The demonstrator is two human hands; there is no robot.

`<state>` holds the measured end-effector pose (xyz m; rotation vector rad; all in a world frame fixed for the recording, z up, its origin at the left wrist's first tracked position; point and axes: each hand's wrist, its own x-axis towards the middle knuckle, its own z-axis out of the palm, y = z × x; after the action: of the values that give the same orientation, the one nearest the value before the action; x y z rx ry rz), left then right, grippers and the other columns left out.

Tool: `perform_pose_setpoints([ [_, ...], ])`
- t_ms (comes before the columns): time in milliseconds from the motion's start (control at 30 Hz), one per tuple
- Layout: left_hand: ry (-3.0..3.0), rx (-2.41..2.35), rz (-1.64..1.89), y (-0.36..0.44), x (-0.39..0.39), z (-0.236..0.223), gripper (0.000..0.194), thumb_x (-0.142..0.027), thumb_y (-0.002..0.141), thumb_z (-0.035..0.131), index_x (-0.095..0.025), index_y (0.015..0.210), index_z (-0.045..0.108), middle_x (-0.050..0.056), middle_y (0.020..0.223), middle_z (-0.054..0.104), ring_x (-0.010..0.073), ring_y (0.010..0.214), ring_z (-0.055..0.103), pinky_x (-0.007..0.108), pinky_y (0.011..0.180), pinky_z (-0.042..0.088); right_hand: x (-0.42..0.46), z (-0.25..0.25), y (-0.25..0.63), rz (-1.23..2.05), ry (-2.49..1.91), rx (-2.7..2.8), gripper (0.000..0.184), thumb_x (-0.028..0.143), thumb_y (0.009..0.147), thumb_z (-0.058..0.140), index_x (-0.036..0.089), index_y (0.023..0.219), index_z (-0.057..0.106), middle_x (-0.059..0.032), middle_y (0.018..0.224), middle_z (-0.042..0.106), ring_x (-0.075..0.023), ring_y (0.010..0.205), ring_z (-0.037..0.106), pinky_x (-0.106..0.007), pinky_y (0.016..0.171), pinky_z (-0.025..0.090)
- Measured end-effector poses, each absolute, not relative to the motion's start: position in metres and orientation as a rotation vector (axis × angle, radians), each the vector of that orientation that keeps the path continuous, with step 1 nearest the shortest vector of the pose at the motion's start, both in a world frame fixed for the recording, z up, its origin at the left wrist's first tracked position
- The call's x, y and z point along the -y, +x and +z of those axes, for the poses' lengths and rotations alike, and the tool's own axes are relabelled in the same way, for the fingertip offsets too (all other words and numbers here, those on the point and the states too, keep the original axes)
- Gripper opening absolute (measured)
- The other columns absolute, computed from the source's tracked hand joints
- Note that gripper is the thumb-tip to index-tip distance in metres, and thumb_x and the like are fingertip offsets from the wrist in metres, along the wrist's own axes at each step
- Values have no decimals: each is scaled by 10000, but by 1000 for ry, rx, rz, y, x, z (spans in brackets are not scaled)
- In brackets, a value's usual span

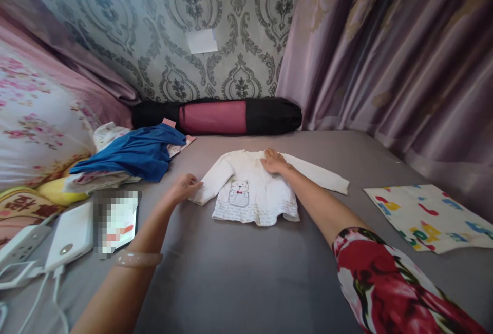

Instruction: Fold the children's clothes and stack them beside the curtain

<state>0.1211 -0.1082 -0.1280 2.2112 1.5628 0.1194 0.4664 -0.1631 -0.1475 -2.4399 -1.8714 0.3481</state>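
A small white long-sleeved top [258, 190] lies spread on the grey sheet, a bear drawing on its front and its hem towards me. At the cuff of its left-lying sleeve, my left hand [186, 188] has its fingers pinched on the edge. My right hand [274, 161] rests with fingers outstretched on the top near the neckline. The other sleeve stretches out to the right, beyond my right forearm. Part of the top's right side is hidden beneath that hand and wrist.
To the left are a pile with a blue garment [134, 149], a phone [119, 223], a white power bank [71, 236] and a power strip [25, 247] with cables. A folded colourful-print cloth [431, 216] lies right. A black and pink roll [215, 117] lies by the wall.
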Motion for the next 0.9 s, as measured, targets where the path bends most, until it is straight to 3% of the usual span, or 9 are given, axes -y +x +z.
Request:
perform_pose_setpoints([
  [167,2147,-1548,72,120,111,-126,367,-498,671,594,-170,832,630,66,842,686,217,789,634,259,626,428,162,-133,451,291,-2404,1901,460,280,967,318,121,1388,412,-169,1494,367,-286,1393,292,-464,1110,243],
  [300,2065,-1557,61,120,112,-127,402,-511,610,647,-177,831,615,53,814,679,217,773,624,251,586,413,163,-129,415,129,-2121,2112,381,137,923,315,167,1206,569,-137,1297,559,-262,1234,468,-391,1040,331],
  [433,1971,-1547,71,121,111,-128,408,-513,549,693,-187,777,604,8,694,630,190,687,586,240,525,363,150,-134,385,190,-2054,2203,380,92,882,347,141,1173,586,-138,1265,576,-253,1181,508,-355,1009,363],
  [500,1910,-1522,94,120,107,-127,407,-521,532,705,-187,735,594,-23,610,568,160,610,539,233,496,323,139,-140,377,234,-2080,2182,398,131,910,342,119,1253,544,-146,1361,520,-246,1261,454,-343,1053,324],
  [667,1777,-1512,383,115,89,-122,392,-512,516,718,-176,656,574,-50,544,489,111,536,455,219,488,287,117,-158,370,306,-2173,2032,580,385,1001,219,58,1471,312,-137,1573,247,-246,1452,161,-392,1166,116],
  [900,1572,-1562,731,108,58,-115,280,-390,536,697,-176,653,561,-68,490,431,78,443,361,211,445,257,115,-168,359,264,-2214,1898,648,494,989,170,110,1493,305,-116,1578,238,-256,1456,133,-443,1164,64],
])
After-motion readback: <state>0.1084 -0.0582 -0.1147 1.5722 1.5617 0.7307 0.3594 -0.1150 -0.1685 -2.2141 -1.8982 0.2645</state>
